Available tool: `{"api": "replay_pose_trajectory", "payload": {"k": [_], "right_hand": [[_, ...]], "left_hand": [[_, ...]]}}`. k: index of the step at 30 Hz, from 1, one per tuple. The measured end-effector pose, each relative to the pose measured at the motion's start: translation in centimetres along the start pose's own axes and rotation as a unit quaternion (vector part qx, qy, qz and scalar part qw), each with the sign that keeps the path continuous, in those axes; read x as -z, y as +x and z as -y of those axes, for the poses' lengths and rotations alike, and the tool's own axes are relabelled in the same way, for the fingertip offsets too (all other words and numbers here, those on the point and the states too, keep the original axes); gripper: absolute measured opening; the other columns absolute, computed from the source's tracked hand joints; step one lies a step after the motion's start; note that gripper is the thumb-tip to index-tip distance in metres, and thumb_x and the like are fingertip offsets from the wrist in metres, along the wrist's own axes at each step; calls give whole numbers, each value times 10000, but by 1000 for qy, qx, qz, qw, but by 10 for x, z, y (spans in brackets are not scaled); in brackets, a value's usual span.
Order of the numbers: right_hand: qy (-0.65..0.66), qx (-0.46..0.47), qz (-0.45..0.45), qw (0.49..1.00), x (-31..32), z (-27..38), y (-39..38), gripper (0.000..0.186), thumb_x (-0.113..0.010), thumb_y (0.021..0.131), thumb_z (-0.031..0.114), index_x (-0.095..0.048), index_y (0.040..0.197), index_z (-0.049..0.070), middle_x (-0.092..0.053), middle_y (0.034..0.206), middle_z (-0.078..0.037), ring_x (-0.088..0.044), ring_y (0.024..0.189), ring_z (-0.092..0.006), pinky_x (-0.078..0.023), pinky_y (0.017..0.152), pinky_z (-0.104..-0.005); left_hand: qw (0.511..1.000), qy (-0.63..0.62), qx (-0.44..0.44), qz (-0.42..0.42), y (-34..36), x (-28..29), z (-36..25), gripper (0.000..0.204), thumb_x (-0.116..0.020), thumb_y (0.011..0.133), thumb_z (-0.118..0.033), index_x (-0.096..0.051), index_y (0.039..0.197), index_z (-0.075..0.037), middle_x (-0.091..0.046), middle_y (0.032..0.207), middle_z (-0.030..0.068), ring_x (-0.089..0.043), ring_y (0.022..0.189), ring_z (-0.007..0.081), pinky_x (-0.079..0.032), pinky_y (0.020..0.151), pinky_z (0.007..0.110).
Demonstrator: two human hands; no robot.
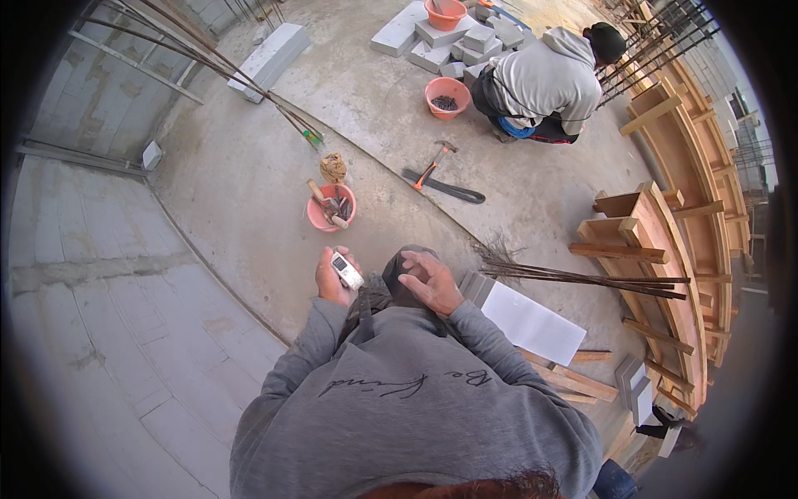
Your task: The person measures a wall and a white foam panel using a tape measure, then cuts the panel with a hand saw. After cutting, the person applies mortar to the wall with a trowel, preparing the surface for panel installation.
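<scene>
My left hand [331,281] is closed around a small white handheld device [347,271] with a little dark screen; its exact kind I cannot make out. My right hand [433,284] holds nothing, its fingers apart over my dark-trousered knee. Just beyond the left hand stands a pink bucket [314,218] with wooden-handled tools [324,200] in it. A coil of tan string [333,167] lies right behind that bucket. Farther out on the concrete floor, an orange-handled claw hammer [431,166] lies across a flat black strip [453,190].
A person in a grey hood [544,76] crouches at the far right by a second pink bucket [446,88] and stacked grey blocks [474,40]. Curved wooden formwork [657,274] runs along the right. Thin steel bars [582,275] jut near a white block [532,321]. A block wall [108,316] rises at left.
</scene>
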State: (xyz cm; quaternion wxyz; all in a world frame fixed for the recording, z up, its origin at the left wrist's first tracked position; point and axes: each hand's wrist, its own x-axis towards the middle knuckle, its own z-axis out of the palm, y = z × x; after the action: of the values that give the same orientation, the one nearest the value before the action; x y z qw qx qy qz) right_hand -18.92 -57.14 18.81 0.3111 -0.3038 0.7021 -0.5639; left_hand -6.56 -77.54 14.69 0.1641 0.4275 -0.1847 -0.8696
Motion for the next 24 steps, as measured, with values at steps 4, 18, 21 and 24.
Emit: {"api": "replay_pose_trajectory", "payload": {"k": [4, 18, 21, 24], "right_hand": [[111, -170, -188, 961, 41, -59, 76, 377, -623, 908, 172, -543, 1215, -31, -617, 900, -45, -611, 707, -111, -517, 630, -242], [-181, -126, -33, 975, 171, -63, 583, 431, -649, 861, 233, -558, 1229, 30, -617, 988, -137, -644, 787, -233, -514, 726, -356], [-152, -134, -70, 977, 218, -27, 666, 436, -656, 856, 244, -563, 1228, 36, -606, 1012, -142, -636, 823, -253, -509, 748, -369], [-185, -135, -82, 970, 256, -33, 743, 433, -657, 855, 239, -566, 1216, 18, -617, 1045, -162, -647, 840, -259, -514, 761, -374]], "left_hand": [[999, 28, 20, 9, 82, -22, -40, 285, -428, 948, -355, -544, 929, -95, -537, 715, 53, -523, 574, 215, -441, 536, 374], [987, 119, -80, -68, 447, -217, -286, 255, -467, 927, -288, -557, 918, -50, -540, 655, 63, -545, 502, 182, -461, 438, 319], [960, 229, -135, -88, 504, -248, -335, 269, -475, 895, -260, -609, 919, -28, -571, 662, 62, -548, 513, 153, -450, 456, 292], [956, 225, -119, -145, 571, -233, -368, 315, -460, 915, -300, -591, 941, -15, -560, 679, 60, -554, 547, 174, -472, 490, 357]]}}
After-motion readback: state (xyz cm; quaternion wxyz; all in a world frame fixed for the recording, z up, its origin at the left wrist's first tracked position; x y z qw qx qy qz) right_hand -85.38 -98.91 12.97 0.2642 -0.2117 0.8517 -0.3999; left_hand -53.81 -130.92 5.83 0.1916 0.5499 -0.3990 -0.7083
